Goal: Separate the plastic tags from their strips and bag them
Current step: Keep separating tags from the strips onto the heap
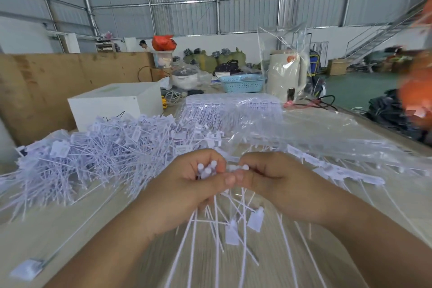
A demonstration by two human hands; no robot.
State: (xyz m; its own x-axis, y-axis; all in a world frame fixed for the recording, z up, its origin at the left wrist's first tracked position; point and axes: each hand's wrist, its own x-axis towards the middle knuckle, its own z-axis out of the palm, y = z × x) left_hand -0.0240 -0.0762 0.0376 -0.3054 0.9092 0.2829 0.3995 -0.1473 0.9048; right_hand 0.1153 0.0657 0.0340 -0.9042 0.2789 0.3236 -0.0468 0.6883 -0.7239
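**Both hands pinching one tag bundle over the table**

Nearest: a single loose tag point(27, 269) is lying flat on the wooden table point(70, 229), bottom left, its thin stem pointing up-right. Well apart from the hands.

Centre: left hand point(187, 184) is curling closed around a bundle of white plastic tags point(205, 170). Round stem ends are sticking up out of the fist; the long stems are fanning down toward the camera, with two flat tag heads point(243, 224) hanging in the fan. Right hand point(275, 180) is closing thumb and forefinger on one white stem end point(244, 167) at the top of that same bundle. Thumbs of both hands are touching or nearly so; can't tell which. Lower stems are motion-blurred.

Just beyond, left: a big heap of loose tags point(98, 147) is covering the table, touching nothing held.

Right of the hands: more tags are lying under and beside clear plastic bags point(327, 138) spread flat across the table.

Further back: a sealed pack of unseparated tag strips point(233, 107) is sitting mid-table. White box point(114, 103) to its left, cardboard sheet point(58, 77) standing behind that. Blue basket point(242, 83) and a cream kettle point(286, 75) inside a clear bag are standing at the far edge.

Far: warehouse floor, metal wall, staircase on the right. Orange blur at the right edge is unidentifiable.
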